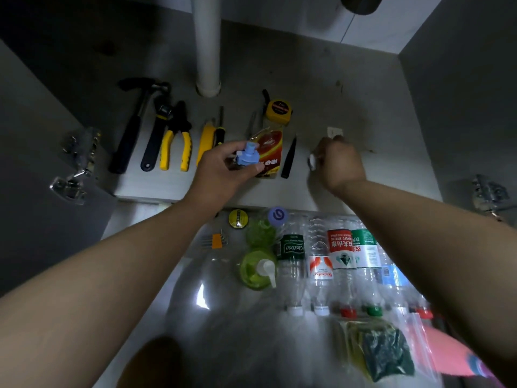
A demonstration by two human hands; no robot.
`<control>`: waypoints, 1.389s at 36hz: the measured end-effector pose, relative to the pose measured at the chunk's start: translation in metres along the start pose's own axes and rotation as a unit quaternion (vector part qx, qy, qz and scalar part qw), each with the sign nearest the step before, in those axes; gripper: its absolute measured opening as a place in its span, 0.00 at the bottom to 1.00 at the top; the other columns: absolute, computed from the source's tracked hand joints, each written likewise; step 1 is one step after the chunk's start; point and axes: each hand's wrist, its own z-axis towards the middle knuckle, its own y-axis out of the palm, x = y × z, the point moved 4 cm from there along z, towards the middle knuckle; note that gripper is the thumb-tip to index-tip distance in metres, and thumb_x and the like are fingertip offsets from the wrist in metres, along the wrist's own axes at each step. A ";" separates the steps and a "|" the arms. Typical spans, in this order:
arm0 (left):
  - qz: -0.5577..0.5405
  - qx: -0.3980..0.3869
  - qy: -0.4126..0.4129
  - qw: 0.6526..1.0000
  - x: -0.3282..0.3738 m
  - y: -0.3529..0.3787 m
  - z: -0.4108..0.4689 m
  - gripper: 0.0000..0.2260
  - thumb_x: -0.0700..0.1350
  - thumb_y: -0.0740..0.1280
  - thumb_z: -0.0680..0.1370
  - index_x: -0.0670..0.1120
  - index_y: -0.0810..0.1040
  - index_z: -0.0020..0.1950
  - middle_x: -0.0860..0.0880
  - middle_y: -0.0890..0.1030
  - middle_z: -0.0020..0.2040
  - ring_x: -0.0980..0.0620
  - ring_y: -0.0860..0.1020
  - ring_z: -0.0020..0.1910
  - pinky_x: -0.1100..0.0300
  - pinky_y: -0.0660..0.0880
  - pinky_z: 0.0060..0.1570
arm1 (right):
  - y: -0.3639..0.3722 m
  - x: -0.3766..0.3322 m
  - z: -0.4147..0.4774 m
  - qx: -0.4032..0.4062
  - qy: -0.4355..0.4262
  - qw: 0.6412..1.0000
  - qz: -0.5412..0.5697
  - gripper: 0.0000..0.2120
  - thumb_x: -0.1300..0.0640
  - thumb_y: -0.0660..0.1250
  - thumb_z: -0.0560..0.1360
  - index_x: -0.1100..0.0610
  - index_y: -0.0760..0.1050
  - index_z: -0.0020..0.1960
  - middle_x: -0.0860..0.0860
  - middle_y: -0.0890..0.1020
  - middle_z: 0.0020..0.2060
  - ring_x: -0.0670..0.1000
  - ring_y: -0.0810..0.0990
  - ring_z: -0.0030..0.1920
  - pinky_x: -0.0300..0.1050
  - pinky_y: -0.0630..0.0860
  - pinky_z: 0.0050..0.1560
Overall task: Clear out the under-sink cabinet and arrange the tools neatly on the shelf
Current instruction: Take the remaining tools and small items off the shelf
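1. 1 bottle (269,152) with a red label is at the shelf (363,102), among the tools. I cannot tell whether it rests there or is lifted
2. The left hand (223,172) has its grip clamped on the bottle's blue cap (247,156)
3. The bottle looks like smooth plastic holding liquid, so it is probably slippery and bottom-heavy. Holding the body would be safer than the cap alone
4. The right hand (338,161) has its grip pinched on 1 small white thing (312,163), too blurred to name
5. Tools in a row: 1 hammer (128,130), 1 wrench (155,133), 1 pliers (176,138), 1 screwdriver (219,127), 1 tape measure (278,109)
6. At least 5 clear bottles (319,261) lie side by side on the floor below
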 end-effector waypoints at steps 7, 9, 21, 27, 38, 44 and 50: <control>-0.008 -0.020 0.002 1.000 0.005 -0.017 -0.026 0.15 0.39 0.76 0.75 0.43 0.83 0.62 0.49 0.85 0.55 0.60 0.82 0.49 0.68 0.76 0.50 | -0.035 -0.013 -0.030 0.059 0.020 0.991 0.117 0.09 0.61 0.62 0.78 0.59 0.79 0.54 0.60 0.80 0.53 0.61 0.80 0.50 0.42 0.70 0.44; -0.003 -0.015 -0.011 1.000 0.002 -0.025 -0.037 0.15 0.39 0.76 0.75 0.44 0.84 0.61 0.50 0.86 0.54 0.59 0.83 0.49 0.66 0.78 0.50 | -0.055 -0.033 -0.039 0.087 -0.010 0.984 0.154 0.08 0.61 0.62 0.78 0.57 0.79 0.52 0.57 0.81 0.51 0.58 0.80 0.50 0.42 0.70 0.43; 0.118 0.028 -0.097 0.988 -0.079 -0.084 -0.090 0.18 0.43 0.81 0.69 0.54 0.83 0.56 0.56 0.85 0.48 0.65 0.82 0.44 0.72 0.76 0.44 | -0.046 -0.171 -0.108 -0.071 -0.118 0.962 0.235 0.05 0.62 0.68 0.75 0.55 0.82 0.46 0.52 0.83 0.45 0.51 0.80 0.46 0.44 0.78 0.44; 0.172 0.049 -0.179 0.967 -0.126 -0.104 -0.094 0.14 0.43 0.81 0.69 0.46 0.83 0.52 0.46 0.84 0.47 0.47 0.81 0.41 0.46 0.81 0.51 | 0.050 -0.183 -0.151 -0.186 -0.061 0.959 0.205 0.09 0.65 0.66 0.73 0.59 0.83 0.49 0.55 0.84 0.49 0.54 0.81 0.53 0.44 0.77 0.53; 0.320 0.023 -0.167 0.932 -0.144 -0.098 -0.100 0.15 0.56 0.79 0.67 0.54 0.81 0.48 0.52 0.78 0.47 0.49 0.78 0.46 0.54 0.78 0.48 | 0.142 -0.168 -0.205 -0.284 -0.035 0.950 0.122 0.16 0.62 0.63 0.76 0.62 0.76 0.63 0.58 0.70 0.64 0.59 0.77 0.59 0.47 0.74 0.63; 0.374 0.004 -0.145 0.916 -0.139 -0.089 -0.096 0.16 0.57 0.76 0.70 0.54 0.80 0.53 0.53 0.79 0.51 0.49 0.78 0.47 0.52 0.78 0.50 | 0.151 -0.170 -0.208 -0.262 -0.024 0.959 0.109 0.15 0.65 0.62 0.78 0.63 0.70 0.64 0.62 0.69 0.63 0.62 0.74 0.60 0.50 0.74 0.58; 0.408 0.000 -0.117 0.906 -0.132 -0.083 -0.092 0.15 0.56 0.75 0.72 0.53 0.80 0.55 0.52 0.79 0.54 0.47 0.79 0.47 0.53 0.77 0.46 | 0.152 -0.169 -0.214 -0.237 -0.032 0.967 0.091 0.23 0.63 0.64 0.77 0.63 0.64 0.71 0.62 0.61 0.69 0.62 0.68 0.66 0.50 0.72 0.63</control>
